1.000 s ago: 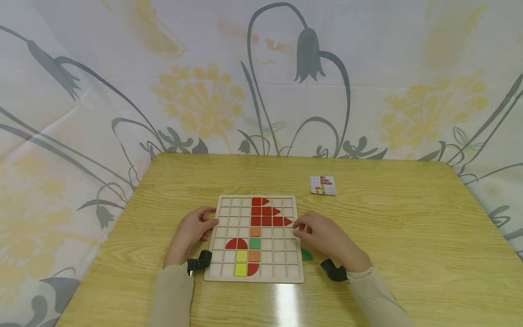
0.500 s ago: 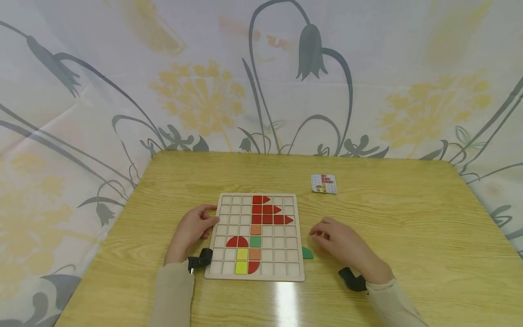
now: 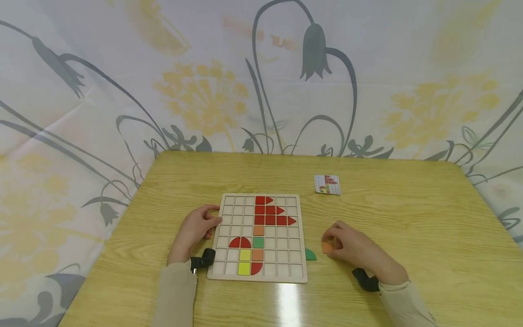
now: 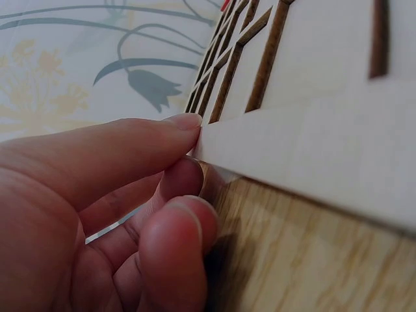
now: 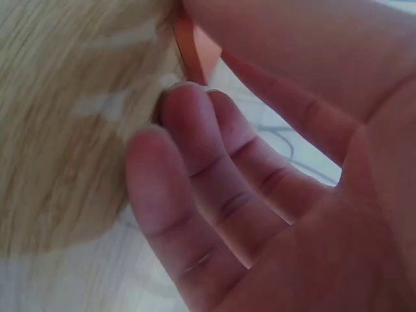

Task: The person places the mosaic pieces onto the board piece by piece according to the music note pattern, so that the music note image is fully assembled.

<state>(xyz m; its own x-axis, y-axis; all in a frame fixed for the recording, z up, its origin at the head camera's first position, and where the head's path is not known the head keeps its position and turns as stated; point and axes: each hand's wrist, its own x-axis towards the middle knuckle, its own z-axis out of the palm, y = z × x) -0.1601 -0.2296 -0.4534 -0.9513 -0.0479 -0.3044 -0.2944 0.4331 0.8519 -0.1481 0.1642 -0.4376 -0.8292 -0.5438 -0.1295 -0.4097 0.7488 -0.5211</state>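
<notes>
A wooden grid board lies on the table, with red, yellow, green and orange tiles set in some of its squares. At its left edge my left hand pinches the rim between thumb and finger, as the left wrist view shows up close. To the right of the board, my right hand holds an orange tile between thumb and fingertips, low over the table. The right wrist view catches part of that orange tile, the rest covered by the thumb. A green quarter-round tile lies beside the board's right edge.
A small pattern card with a coloured grid picture lies behind the board, to its right. The wooden table reaches back to a flower-patterned cloth. Black wrist cameras sit under both forearms.
My right hand has moved away from the board's right edge, out past the green tile, and now has an orange tile in its fingers. The left hand stays at the board's rim.
</notes>
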